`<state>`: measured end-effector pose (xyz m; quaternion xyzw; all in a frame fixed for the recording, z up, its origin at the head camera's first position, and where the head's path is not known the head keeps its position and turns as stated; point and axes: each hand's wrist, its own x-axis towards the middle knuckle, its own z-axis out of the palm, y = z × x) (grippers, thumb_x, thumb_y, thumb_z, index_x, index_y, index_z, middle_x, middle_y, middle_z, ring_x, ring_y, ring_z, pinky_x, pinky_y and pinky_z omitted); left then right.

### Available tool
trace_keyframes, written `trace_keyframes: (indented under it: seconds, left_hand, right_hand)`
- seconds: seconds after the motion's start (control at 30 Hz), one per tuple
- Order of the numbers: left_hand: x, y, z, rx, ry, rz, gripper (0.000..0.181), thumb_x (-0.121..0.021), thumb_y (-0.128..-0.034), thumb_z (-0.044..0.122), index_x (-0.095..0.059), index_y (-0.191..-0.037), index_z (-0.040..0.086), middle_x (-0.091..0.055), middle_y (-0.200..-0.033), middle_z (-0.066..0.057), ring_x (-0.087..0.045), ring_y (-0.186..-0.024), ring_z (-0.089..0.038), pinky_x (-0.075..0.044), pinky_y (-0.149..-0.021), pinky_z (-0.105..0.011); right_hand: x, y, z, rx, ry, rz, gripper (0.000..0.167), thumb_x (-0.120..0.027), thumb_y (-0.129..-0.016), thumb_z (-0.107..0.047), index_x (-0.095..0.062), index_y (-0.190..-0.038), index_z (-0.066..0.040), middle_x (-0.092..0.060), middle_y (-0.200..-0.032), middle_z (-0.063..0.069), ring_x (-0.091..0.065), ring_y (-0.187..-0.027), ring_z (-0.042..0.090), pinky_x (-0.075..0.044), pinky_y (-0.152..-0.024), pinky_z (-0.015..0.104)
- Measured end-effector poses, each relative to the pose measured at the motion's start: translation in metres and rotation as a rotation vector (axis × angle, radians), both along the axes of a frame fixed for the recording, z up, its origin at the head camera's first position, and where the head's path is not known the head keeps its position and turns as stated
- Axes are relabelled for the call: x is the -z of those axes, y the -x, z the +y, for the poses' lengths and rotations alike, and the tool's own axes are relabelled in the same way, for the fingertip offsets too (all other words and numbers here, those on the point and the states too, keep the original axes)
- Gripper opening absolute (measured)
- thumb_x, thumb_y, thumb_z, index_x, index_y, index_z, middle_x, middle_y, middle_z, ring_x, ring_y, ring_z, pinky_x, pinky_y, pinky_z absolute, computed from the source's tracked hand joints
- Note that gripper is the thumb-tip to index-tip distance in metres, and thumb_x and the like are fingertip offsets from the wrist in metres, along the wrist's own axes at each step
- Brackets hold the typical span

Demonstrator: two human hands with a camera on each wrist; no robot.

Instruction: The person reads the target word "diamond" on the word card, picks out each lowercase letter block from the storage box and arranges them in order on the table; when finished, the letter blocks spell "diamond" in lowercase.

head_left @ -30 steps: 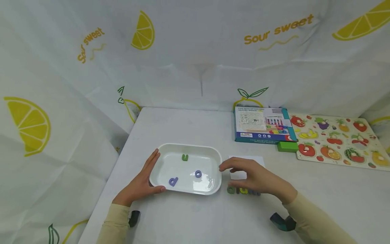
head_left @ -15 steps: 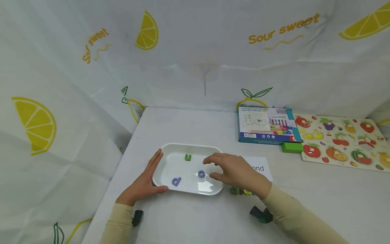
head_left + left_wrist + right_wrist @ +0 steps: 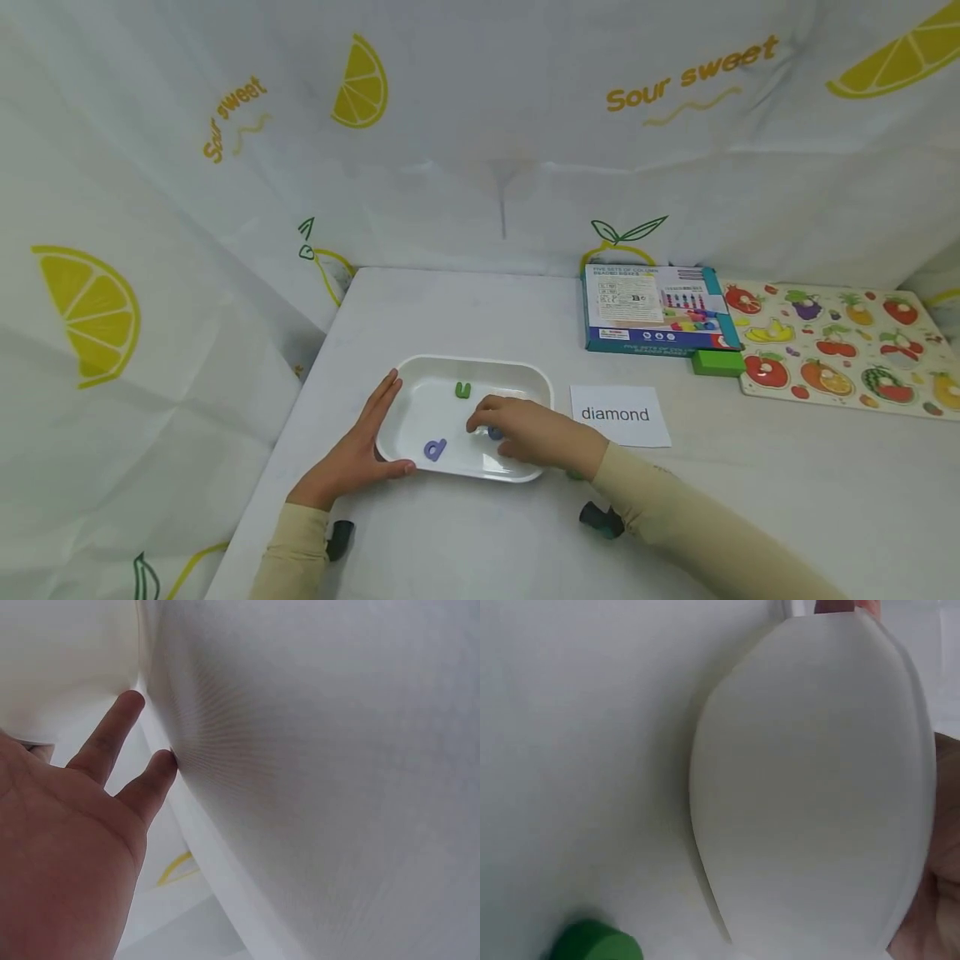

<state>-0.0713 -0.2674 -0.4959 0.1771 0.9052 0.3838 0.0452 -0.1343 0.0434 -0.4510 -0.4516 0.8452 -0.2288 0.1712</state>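
A white tray (image 3: 465, 360) lies on the table, with a green letter u (image 3: 462, 390) and a purple d-shaped letter (image 3: 435, 450) inside. My left hand (image 3: 348, 458) rests against the tray's left end, fingers straight and spread, thumb at the near rim. Over the tray's right half, my right hand (image 3: 536, 432) reaches down with bent fingers around a round purple letter (image 3: 495, 433). A gap shows between its thumb and fingers, and the letter is partly covered. Beside the tray lies a white card (image 3: 620, 415) reading "diamond". Below it, my right forearm hides most of a row of letters.
At the back right are a blue-edged toy box (image 3: 656, 310), a green block (image 3: 717, 362) and a fruit puzzle board (image 3: 840, 346). A dark device (image 3: 602, 520) sits at the right wrist and another (image 3: 340, 540) at the left. A white curtain (image 3: 480, 167) stands behind.
My right hand has moved left from the tray's right edge to over the round purple letter, uncovering the card. My left hand stays at the tray's left end.
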Motion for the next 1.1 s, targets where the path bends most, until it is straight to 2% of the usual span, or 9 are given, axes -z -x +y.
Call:
trace_keyframes:
  seconds: [0.17,0.27,0.53,0.6,0.7,0.77,0.87,0.97,1.1]
  left_hand:
    - [0.002,-0.001,0.0,-0.006,0.004,0.003,0.125,-0.091,-0.0736,0.041,-0.01,-0.164,0.014,0.0,-0.17,0.001,-0.013,-0.153,-0.031,-0.029,-0.111,-0.059]
    - [0.003,-0.002,0.0,-0.009,-0.002,0.002,0.125,-0.091,-0.0734,0.04,-0.01,-0.164,0.012,0.0,-0.17,0.0,-0.013,-0.153,-0.032,-0.029,-0.111,-0.06]
    - [0.004,-0.004,0.001,-0.01,-0.015,-0.005,0.124,-0.092,-0.0729,0.035,-0.011,-0.164,0.011,0.0,-0.17,-0.001,-0.013,-0.153,-0.035,-0.029,-0.111,-0.062]
    - [0.004,-0.005,0.001,-0.013,-0.017,-0.009,0.124,-0.092,-0.0727,0.034,-0.011,-0.164,0.011,0.0,-0.17,-0.001,-0.013,-0.152,-0.035,-0.029,-0.111,-0.062]
    - [0.004,-0.005,0.001,-0.016,-0.021,-0.018,0.125,-0.092,-0.0725,0.034,-0.01,-0.164,0.012,0.0,-0.17,0.0,-0.013,-0.152,-0.036,-0.029,-0.111,-0.062]
    - [0.003,-0.005,0.002,-0.015,-0.024,-0.021,0.125,-0.092,-0.0727,0.035,-0.01,-0.164,0.013,0.001,-0.17,0.0,-0.013,-0.152,-0.036,-0.028,-0.111,-0.063]
    - [0.004,-0.003,0.001,-0.008,-0.014,-0.014,0.126,-0.091,-0.0732,0.039,-0.009,-0.165,0.015,0.001,-0.17,0.0,-0.012,-0.153,-0.035,-0.029,-0.11,-0.063]
    - [0.004,-0.001,0.0,-0.007,-0.003,-0.011,0.126,-0.091,-0.0733,0.041,-0.008,-0.165,0.016,0.001,-0.17,0.001,-0.012,-0.153,-0.033,-0.03,-0.111,-0.062]
    - [0.001,-0.001,0.0,-0.014,-0.002,-0.022,0.126,-0.092,-0.0729,0.039,-0.009,-0.165,0.015,0.002,-0.17,0.002,-0.011,-0.153,-0.032,-0.029,-0.111,-0.061]
  right_hand:
    - [0.011,-0.003,-0.008,0.053,-0.044,0.127,0.046,-0.072,-0.083,0.01,-0.071,-0.122,-0.014,-0.067,-0.117,0.003,-0.066,-0.105,0.022,-0.053,-0.09,0.032]
    - [0.015,-0.005,-0.01,0.071,-0.038,0.186,0.04,-0.072,-0.085,0.008,-0.072,-0.118,-0.014,-0.07,-0.109,0.003,-0.067,-0.099,0.022,-0.054,-0.087,0.033]
    - [0.017,-0.009,-0.011,0.064,-0.054,0.26,0.035,-0.08,-0.082,-0.001,-0.072,-0.111,-0.019,-0.066,-0.099,-0.002,-0.065,-0.09,0.019,-0.054,-0.074,0.032]
    - [0.014,-0.01,-0.01,0.071,-0.033,0.23,0.034,-0.079,-0.084,-0.003,-0.072,-0.112,-0.019,-0.064,-0.099,-0.004,-0.065,-0.087,0.017,-0.054,-0.073,0.03]
    - [0.007,-0.009,-0.004,0.097,0.081,0.116,0.03,-0.077,-0.087,-0.002,-0.072,-0.114,-0.015,-0.066,-0.101,-0.002,-0.064,-0.087,0.014,-0.054,-0.076,0.029]
    - [-0.003,-0.008,0.005,0.129,0.173,0.02,0.03,-0.076,-0.089,-0.003,-0.071,-0.117,-0.012,-0.07,-0.106,0.0,-0.064,-0.089,0.011,-0.054,-0.079,0.028]
    - [-0.022,-0.007,0.027,0.174,0.292,-0.06,0.032,-0.077,-0.09,-0.005,-0.07,-0.12,-0.01,-0.073,-0.109,0.001,-0.066,-0.093,0.009,-0.056,-0.082,0.028]
    - [-0.04,-0.008,0.057,0.238,0.34,-0.076,0.032,-0.077,-0.091,-0.009,-0.07,-0.122,-0.014,-0.073,-0.11,-0.003,-0.067,-0.095,0.008,-0.056,-0.083,0.027]
    - [-0.053,-0.011,0.105,0.355,0.338,-0.032,0.032,-0.078,-0.091,-0.01,-0.07,-0.121,-0.017,-0.072,-0.11,-0.007,-0.068,-0.095,0.008,-0.056,-0.081,0.025]
